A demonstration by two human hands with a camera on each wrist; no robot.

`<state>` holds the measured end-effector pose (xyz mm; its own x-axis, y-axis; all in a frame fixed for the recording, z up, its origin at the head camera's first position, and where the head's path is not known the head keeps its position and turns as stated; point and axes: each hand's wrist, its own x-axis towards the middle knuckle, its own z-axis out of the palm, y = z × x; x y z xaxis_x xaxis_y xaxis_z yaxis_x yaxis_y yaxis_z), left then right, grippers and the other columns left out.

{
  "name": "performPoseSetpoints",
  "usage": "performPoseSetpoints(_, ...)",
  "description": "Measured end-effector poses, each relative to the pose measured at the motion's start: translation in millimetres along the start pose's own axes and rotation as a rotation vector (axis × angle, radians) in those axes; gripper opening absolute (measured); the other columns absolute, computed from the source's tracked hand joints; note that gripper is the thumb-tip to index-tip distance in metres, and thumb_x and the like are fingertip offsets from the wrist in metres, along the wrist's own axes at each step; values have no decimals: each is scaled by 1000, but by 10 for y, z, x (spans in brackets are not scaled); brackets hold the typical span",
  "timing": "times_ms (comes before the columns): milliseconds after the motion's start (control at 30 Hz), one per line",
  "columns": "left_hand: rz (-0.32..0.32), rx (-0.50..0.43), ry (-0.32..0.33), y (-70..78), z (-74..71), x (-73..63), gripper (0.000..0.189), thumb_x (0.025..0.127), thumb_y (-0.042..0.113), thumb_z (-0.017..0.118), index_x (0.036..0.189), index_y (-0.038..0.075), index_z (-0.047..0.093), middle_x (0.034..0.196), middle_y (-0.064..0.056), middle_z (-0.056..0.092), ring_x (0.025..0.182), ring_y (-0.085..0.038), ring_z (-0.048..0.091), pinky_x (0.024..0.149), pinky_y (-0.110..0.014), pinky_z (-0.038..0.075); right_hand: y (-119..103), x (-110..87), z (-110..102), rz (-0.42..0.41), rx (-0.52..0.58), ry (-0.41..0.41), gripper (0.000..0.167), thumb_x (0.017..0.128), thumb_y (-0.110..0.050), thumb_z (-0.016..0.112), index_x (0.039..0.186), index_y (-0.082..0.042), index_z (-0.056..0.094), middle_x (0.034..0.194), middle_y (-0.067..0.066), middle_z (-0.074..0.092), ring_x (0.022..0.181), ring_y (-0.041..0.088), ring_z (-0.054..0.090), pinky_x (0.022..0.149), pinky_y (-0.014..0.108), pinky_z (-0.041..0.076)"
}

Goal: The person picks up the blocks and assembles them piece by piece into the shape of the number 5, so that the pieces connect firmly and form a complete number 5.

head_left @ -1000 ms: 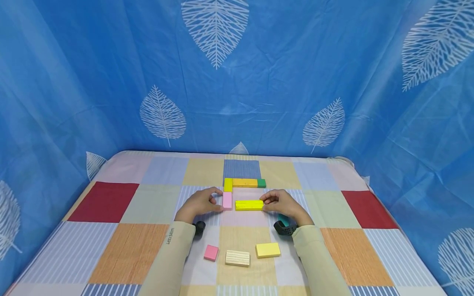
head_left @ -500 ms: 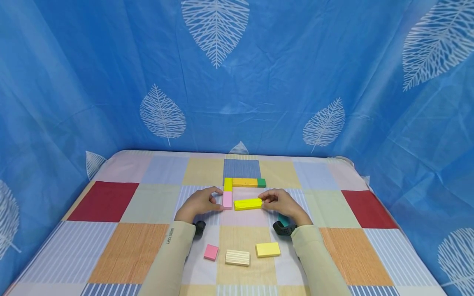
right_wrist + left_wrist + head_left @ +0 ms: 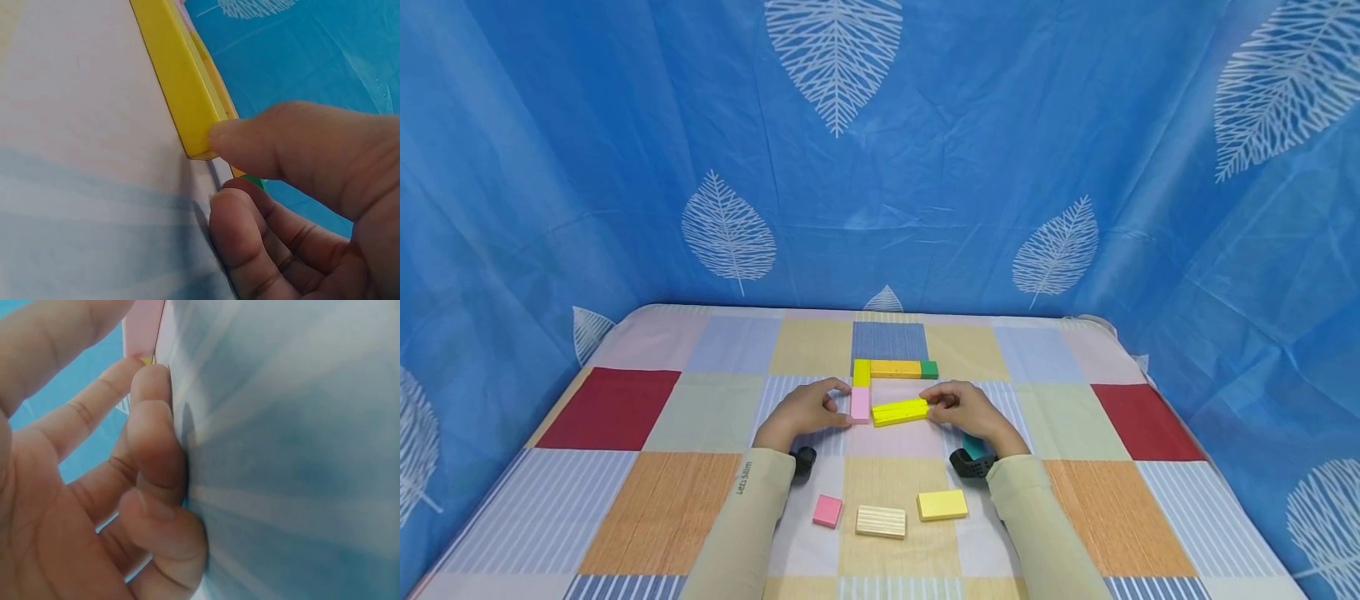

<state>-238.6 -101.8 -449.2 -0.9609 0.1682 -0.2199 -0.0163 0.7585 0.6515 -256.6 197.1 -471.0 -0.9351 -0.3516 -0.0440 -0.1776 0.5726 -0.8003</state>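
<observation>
My right hand (image 3: 973, 412) pinches the right end of a long bright yellow block (image 3: 900, 412), with thumb and index finger at that end. The block lies slantwise, its left end close beside a pink block (image 3: 860, 406). Along the pink block's left side, my left hand (image 3: 808, 412) rests its thumb and index fingertips, both fairly straight, while its other fingers bend loosely against the cloth. A short yellow-green block (image 3: 861, 372) adjoins the pink block's far end. From there an orange block (image 3: 895, 369) runs right to a green block (image 3: 928, 369).
Nearer the body lie a small pink-red block (image 3: 827, 511), a striped wooden block (image 3: 881, 522) and a pale yellow block (image 3: 942, 505). A teal piece (image 3: 973, 447) is partly hidden by the right wristband. Blue curtains (image 3: 880, 167) enclose the patchwork-covered table (image 3: 700, 533).
My right hand has shifted slightly left and away from the body. The long yellow block has slid left and turned, its right end now farther away. My left hand stays in place.
</observation>
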Motion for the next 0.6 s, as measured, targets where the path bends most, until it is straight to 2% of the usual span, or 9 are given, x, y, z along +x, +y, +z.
performPoseSetpoints(600,-20,-19,-7,-3,17,12,57,92,21,89,144,13,68,91,-5,60,84,-21,54,73,-32,43,3,5,4,3,2,-6,29,99,1,74,127,5,75,101,8,71,87,20,55,80,33,50)
